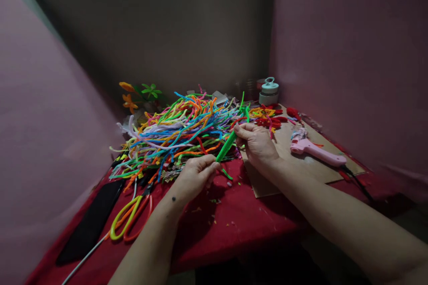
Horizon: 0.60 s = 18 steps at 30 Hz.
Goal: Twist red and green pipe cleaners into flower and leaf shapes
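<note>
A bright green pipe cleaner piece (226, 148), flat and leaf-like in outline, stretches between my two hands above the front of the table. My left hand (195, 176) pinches its lower end between thumb and fingers. At the upper end, my right hand (257, 144) has thumb and forefinger closed on it. A thin green tail (227, 174) hangs out near my left fingertips. Just behind the hands spreads a big heap of many-coloured pipe cleaners (180, 131).
On the left lie scissors (125, 218) with yellow and orange handles and a black flat object (90, 222). A pink glue gun (317, 151) rests on a brown board (261, 182) at right. Behind stand a pale green lidded jar (269, 92) and pipe-cleaner flowers (130, 102).
</note>
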Motion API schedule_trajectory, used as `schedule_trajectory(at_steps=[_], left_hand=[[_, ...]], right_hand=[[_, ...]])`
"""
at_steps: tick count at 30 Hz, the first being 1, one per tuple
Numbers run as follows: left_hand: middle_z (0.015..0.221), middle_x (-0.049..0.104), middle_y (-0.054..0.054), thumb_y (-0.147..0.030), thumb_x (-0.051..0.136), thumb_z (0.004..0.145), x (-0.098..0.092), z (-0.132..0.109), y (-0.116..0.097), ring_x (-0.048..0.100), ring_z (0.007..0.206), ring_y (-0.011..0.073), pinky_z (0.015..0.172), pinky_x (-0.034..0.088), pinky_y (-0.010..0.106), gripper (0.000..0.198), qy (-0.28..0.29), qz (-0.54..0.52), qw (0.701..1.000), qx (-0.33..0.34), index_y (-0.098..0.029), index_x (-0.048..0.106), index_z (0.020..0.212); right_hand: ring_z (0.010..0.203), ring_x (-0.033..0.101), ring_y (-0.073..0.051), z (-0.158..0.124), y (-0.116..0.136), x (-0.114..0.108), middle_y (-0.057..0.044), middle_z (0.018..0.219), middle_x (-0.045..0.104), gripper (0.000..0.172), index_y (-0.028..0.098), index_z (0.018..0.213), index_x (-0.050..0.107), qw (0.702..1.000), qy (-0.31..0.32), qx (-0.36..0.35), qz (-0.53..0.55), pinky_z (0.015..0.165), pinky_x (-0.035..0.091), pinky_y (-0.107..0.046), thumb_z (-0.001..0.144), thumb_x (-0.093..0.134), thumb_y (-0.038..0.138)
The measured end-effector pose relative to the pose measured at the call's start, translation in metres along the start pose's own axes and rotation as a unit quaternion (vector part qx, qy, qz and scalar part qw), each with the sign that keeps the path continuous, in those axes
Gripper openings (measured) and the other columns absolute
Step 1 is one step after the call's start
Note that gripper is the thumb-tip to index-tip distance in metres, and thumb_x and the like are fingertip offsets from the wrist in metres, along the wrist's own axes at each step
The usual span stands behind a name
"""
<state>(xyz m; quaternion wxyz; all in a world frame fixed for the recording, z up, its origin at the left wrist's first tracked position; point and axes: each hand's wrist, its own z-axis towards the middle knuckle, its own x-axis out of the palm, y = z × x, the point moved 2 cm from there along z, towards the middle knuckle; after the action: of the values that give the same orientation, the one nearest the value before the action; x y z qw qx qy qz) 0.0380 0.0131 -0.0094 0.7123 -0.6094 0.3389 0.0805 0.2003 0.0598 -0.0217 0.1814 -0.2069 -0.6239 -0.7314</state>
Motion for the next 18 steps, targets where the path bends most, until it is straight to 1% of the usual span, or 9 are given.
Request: schedule_trajectory(at_steps=[2, 7, 12, 15, 18], left_hand=[[0.045, 0.048, -0.004, -0.035, 0.048, 0.081, 0.002, 0.0, 0.001, 0.042, 0.044, 0.0087, 0.05, 0.031, 0.021, 0.033, -0.012, 0.023, 1.0, 0.014, -0.017, 0.046, 0.054], [0.041, 0.046, -0.005, -0.037, 0.043, 0.084, 0.012, -0.001, 0.004, 0.042, 0.039, 0.0093, 0.047, 0.032, 0.021, 0.033, -0.025, 0.037, 0.999, 0.013, -0.019, 0.045, 0.056], [0.041, 0.047, -0.004, -0.034, 0.044, 0.084, 0.027, -0.001, -0.004, 0.043, 0.041, 0.0097, 0.048, 0.031, 0.021, 0.032, -0.098, 0.079, 0.992, 0.033, -0.02, 0.043, 0.055], [0.041, 0.047, -0.005, -0.033, 0.043, 0.084, 0.036, 0.0, -0.006, 0.044, 0.041, 0.01, 0.05, 0.032, 0.022, 0.031, -0.114, 0.065, 0.991, 0.033, -0.02, 0.043, 0.056], [0.042, 0.047, -0.005, -0.036, 0.043, 0.084, 0.044, 0.001, -0.003, 0.045, 0.041, 0.0104, 0.048, 0.032, 0.022, 0.03, -0.111, 0.028, 0.993, 0.018, -0.02, 0.043, 0.058]], right_hand=[[0.041, 0.038, -0.005, 0.001, 0.002, 0.0, 0.005, 0.046, 0.046, 0.026, 0.015, 0.054, 0.055, 1.0, -0.001, 0.007, 0.012, 0.042, 0.027, -0.021, 0.056, 0.074, 0.032], [0.04, 0.038, -0.004, 0.005, 0.002, -0.002, 0.006, 0.047, 0.045, 0.027, 0.016, 0.053, 0.05, 0.997, -0.019, 0.044, 0.054, 0.042, 0.031, -0.02, 0.054, 0.075, 0.027], [0.039, 0.036, -0.004, 0.011, 0.003, -0.005, 0.006, 0.049, 0.048, 0.021, 0.016, 0.055, 0.051, 0.988, -0.047, 0.096, 0.113, 0.039, 0.028, -0.018, 0.055, 0.072, 0.017], [0.038, 0.033, -0.003, 0.013, 0.005, -0.007, 0.005, 0.05, 0.05, 0.021, 0.016, 0.055, 0.05, 0.986, -0.054, 0.1, 0.121, 0.037, 0.025, -0.017, 0.053, 0.071, 0.014], [0.037, 0.029, -0.002, 0.015, 0.006, -0.008, 0.006, 0.048, 0.048, 0.022, 0.016, 0.052, 0.048, 0.987, -0.056, 0.096, 0.119, 0.036, 0.022, -0.018, 0.053, 0.07, 0.014]])
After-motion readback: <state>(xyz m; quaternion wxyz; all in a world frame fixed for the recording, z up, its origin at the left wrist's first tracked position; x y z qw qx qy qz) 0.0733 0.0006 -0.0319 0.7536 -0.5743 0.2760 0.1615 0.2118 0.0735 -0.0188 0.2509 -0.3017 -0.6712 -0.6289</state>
